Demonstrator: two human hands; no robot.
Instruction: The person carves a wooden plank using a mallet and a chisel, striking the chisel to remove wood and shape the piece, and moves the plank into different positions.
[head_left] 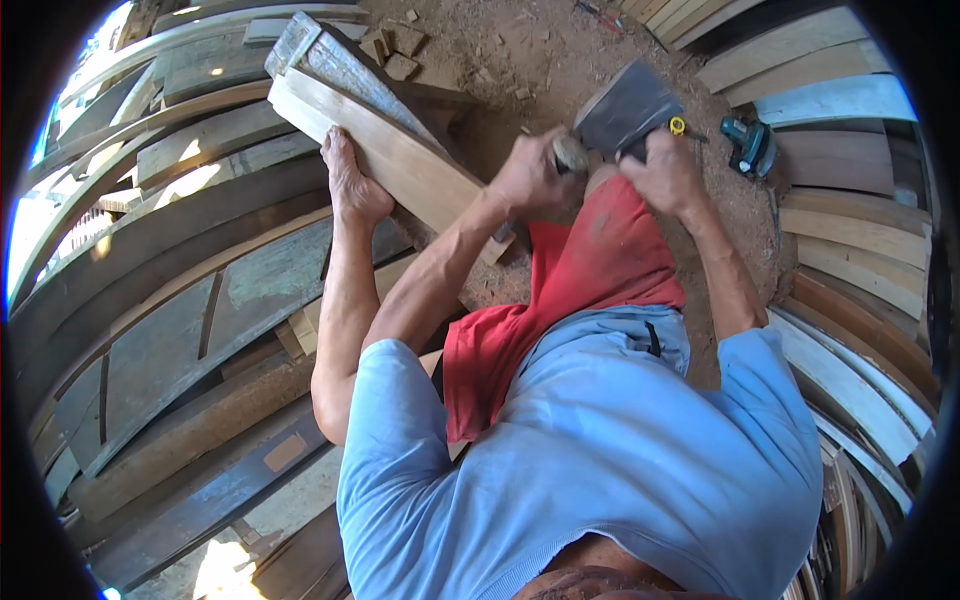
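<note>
Long pale wooden plank (385, 158): lies aslant, bare foot (357, 192) at its left edge.
Left hand (538, 175): right of the plank's near end, fingers curled round a blurred, greyish, rounded object (571, 155).
Right hand (667, 172): farther right of the plank, clenched on a flat, broad, dark-grey tool (628, 105).
Teal-and-black power tool (748, 147): well right of the plank.

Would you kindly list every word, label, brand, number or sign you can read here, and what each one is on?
There are none that can be read.
Power tool: too small to make out any lettering.
Yellow round item: too small to read.
Dark flat tool by the right hand: no legible marking.
Shirt: no lettering visible.
</note>
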